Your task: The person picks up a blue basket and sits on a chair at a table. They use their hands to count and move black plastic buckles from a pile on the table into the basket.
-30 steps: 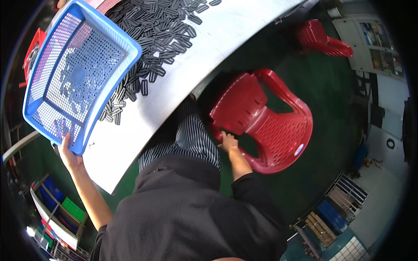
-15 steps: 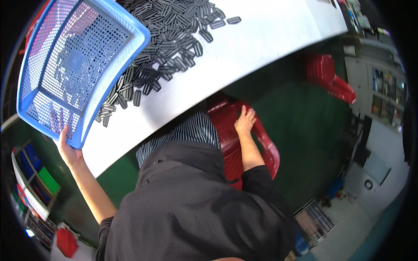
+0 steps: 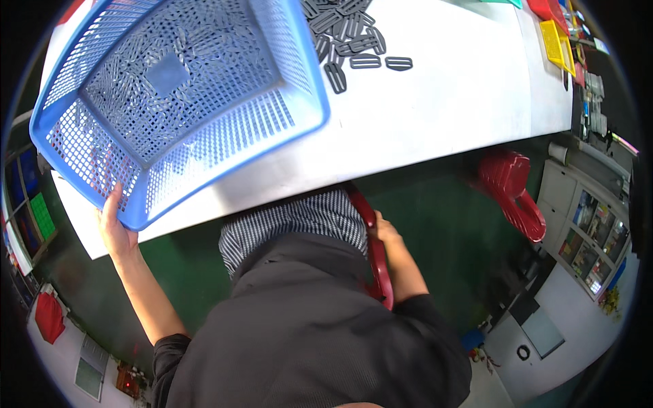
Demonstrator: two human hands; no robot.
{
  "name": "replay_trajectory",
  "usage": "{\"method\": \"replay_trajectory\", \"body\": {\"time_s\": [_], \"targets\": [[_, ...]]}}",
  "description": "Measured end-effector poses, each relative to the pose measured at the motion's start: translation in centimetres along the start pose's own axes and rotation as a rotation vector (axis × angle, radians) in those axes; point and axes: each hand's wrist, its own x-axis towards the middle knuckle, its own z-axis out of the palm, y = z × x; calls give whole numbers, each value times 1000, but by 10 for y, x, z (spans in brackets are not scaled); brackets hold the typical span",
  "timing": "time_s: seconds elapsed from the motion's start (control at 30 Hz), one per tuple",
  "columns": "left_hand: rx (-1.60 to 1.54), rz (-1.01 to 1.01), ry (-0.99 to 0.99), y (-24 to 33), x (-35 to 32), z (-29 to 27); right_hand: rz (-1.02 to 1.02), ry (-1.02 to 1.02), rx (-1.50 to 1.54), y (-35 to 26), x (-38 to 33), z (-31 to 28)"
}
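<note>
My left hand (image 3: 118, 230) grips the near left corner of a blue plastic basket (image 3: 221, 148) with perforated walls. The basket is tilted with its open side toward me. Through its mesh show many dark plastic strap buckles, and I see no loose pieces inside it. More black slide buckles (image 3: 358, 45) lie on the white table (image 3: 449, 88) past the basket's right side. My right hand (image 3: 386, 234) is closed on the armrest of a red plastic chair (image 3: 382, 279) beside my right hip; its fingertips are partly hidden.
Another red chair (image 3: 511, 183) stands to the right on the green floor. A yellow basket (image 3: 556, 46) sits at the table's far right. A glass-door cabinet (image 3: 590, 231) is along the right wall. The table's near edge runs in front of my lap.
The basket has shifted right and covers more of the buckle pile. My right hand has come down onto the chair's armrest. My body has turned and moved closer to the table.
</note>
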Motion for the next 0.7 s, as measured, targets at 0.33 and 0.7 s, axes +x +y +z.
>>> {"method": "replay_trajectory", "body": {"time_s": [0.33, 0.7], "targets": [[197, 10, -186, -43, -135, -22, -1414, -105, 856, -123, -200, -159], [190, 141, -262, -178, -262, -59, -1079, 495, 336, -113, -172, -35]]}}
